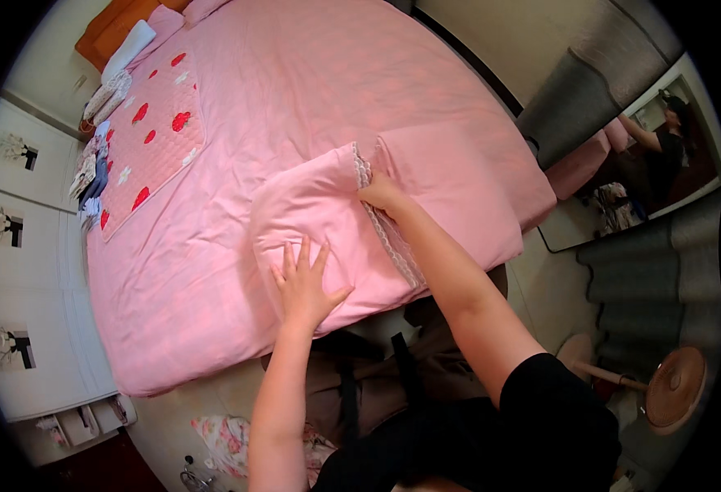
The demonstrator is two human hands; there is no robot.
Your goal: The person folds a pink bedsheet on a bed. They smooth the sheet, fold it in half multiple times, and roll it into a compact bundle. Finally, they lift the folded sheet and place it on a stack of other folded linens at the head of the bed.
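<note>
A folded piece of pink bedding with a white lace trim lies at the near edge of the bed. My left hand presses flat on its left part, fingers spread. At the lace edge, my right hand is closed on the bedding, its fingertips hidden in the fold. Right of the trim, a smooth pink layer spreads toward the bed's right corner.
A pink sheet covers the bed. At its left lie a strawberry-patterned quilted mat and stacked clothes. White cabinets line the left. A mirror, grey curtains and a round-topped stand are at right.
</note>
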